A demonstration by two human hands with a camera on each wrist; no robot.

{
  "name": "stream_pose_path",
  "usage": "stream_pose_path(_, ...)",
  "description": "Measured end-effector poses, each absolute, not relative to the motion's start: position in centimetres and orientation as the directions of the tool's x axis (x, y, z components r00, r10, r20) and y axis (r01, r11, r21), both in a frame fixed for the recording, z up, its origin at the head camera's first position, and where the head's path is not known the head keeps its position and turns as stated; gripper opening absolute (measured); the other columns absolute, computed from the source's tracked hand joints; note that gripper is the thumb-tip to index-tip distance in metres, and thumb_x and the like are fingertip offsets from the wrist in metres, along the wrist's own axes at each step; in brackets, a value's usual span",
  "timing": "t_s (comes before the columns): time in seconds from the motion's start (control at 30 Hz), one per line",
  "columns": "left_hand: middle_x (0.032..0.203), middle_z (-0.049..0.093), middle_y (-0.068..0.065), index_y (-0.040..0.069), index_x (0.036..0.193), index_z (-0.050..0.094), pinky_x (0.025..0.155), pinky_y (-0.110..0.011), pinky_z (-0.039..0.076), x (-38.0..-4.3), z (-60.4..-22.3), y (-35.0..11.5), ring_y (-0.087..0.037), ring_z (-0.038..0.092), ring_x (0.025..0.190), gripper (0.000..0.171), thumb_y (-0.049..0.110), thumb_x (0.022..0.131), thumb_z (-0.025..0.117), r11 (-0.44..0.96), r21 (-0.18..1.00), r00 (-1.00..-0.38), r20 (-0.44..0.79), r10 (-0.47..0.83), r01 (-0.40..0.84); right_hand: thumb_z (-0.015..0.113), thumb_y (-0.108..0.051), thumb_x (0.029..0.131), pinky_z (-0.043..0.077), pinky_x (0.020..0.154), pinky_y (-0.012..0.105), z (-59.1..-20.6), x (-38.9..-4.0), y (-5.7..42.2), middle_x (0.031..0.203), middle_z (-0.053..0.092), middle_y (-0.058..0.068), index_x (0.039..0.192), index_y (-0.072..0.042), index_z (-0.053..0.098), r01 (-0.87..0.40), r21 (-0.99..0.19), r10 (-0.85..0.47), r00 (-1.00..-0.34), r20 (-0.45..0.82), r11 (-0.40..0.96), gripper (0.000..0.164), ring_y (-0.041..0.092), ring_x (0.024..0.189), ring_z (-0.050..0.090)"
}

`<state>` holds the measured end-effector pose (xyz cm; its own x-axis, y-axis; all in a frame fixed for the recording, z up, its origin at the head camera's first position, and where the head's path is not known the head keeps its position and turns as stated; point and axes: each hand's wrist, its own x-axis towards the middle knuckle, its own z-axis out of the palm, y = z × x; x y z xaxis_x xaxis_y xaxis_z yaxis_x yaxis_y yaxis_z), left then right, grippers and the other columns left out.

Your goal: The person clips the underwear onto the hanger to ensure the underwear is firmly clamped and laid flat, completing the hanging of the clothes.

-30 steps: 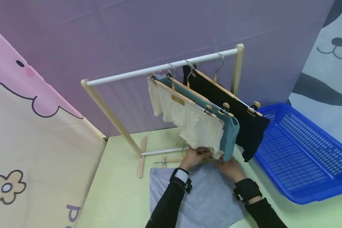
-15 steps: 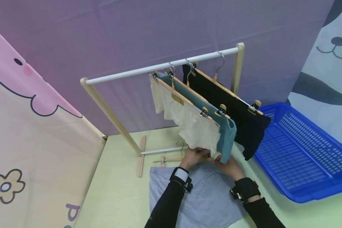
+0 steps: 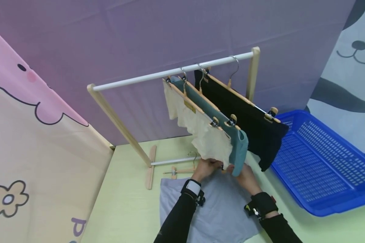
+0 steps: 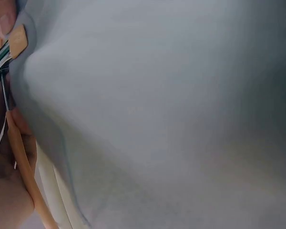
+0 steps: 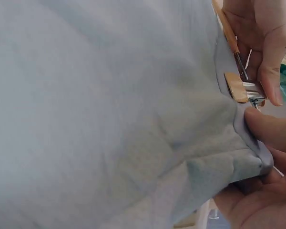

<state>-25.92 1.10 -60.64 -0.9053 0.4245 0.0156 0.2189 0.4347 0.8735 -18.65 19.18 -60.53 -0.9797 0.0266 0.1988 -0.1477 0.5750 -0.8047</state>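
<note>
A pale grey-blue garment (image 3: 219,209) with a waistband lies on the table in the head view. Its waistband sits in the wooden-tipped clip (image 5: 236,87) of a clip hanger (image 3: 185,170). My left hand (image 3: 208,168) holds the hanger at this clip; its thumb lies against the metal, as the right wrist view shows. My right hand (image 3: 246,179) pinches the waistband's corner beside the clip, thumb above and fingers below. In the left wrist view, cloth fills most of the picture and the hanger bar (image 4: 24,162) crosses my left hand. Hanging clothes partly cover both hands in the head view.
A rack with a white rail (image 3: 134,81) stands behind the hands. From it hang a cream garment (image 3: 210,138), a teal garment (image 3: 239,148) and a black garment (image 3: 261,135) on clip hangers. A blue plastic basket (image 3: 319,206) stands at the right.
The front ends of the hanging cream and teal garments have swung left. My right hand has shifted slightly at the waistband; my left hand has stayed nearly in place.
</note>
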Motion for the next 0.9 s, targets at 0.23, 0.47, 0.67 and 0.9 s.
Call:
stream_pose_path(0.23, 0.093, 0.076, -0.005, 0.006, 0.1, 0.073, 0.073, -0.022, 0.05, -26.02, -60.55, 1.16, -0.008, 0.065, 0.083, 0.017, 0.021, 0.093, 0.07, 0.452, 0.849, -0.903, 0.067, 0.424, 0.275, 0.068, -0.015, 0.094, 0.042, 0.06, 0.026, -60.59, -18.8, 19.54, 0.069, 0.059, 0.003, 0.077, -0.002, 0.063, -0.02, -0.879, 0.091, -0.993, 0.072, 0.477, 0.022, 0.01, 0.062, 0.049)
stream_pose_path(0.47, 0.099, 0.07, -0.007, 0.006, 0.104, 0.069, 0.081, -0.027, 0.05, -26.0, -60.03, 0.66, -0.013, 0.061, 0.09, 0.017, 0.019, 0.094, 0.069, 0.447, 0.848, -0.893, 0.064, 0.445, 0.284, 0.065, -0.008, 0.091, 0.038, 0.057, 0.026, -60.52, -18.92, 19.24, 0.065, 0.05, -0.001, 0.072, -0.002, 0.06, 0.037, -0.881, 0.155, -0.987, 0.042, 0.472, 0.021, 0.011, 0.06, 0.045)
stream_pose_path(0.67, 0.101, 0.069, -0.009, 0.004, 0.107, 0.069, 0.077, -0.026, 0.048, -25.95, -59.84, 0.26, -0.01, 0.056, 0.085, 0.017, 0.015, 0.094, 0.068, 0.427, 0.872, -0.878, 0.006, 0.478, 0.239, 0.061, -0.002, 0.091, 0.037, 0.06, 0.028, -60.81, -19.0, 19.12, 0.074, 0.053, 0.005, 0.086, 0.003, 0.07, 0.057, -0.89, 0.187, -0.982, 0.032, 0.452, 0.011, 0.017, 0.069, 0.044)
stream_pose_path(0.9, 0.102, 0.062, -0.005, 0.007, 0.113, 0.064, 0.075, -0.026, 0.042, -26.0, -59.98, 0.32, -0.011, 0.048, 0.081, 0.021, 0.016, 0.094, 0.061, 0.53, 0.811, -0.871, -0.05, 0.488, 0.25, 0.062, -0.009, 0.094, 0.039, 0.065, 0.028, -61.1, -18.73, 19.51, 0.085, 0.06, 0.008, 0.095, 0.0, 0.072, 0.0, -0.894, 0.153, -0.985, 0.076, 0.448, 0.013, 0.017, 0.077, 0.048)
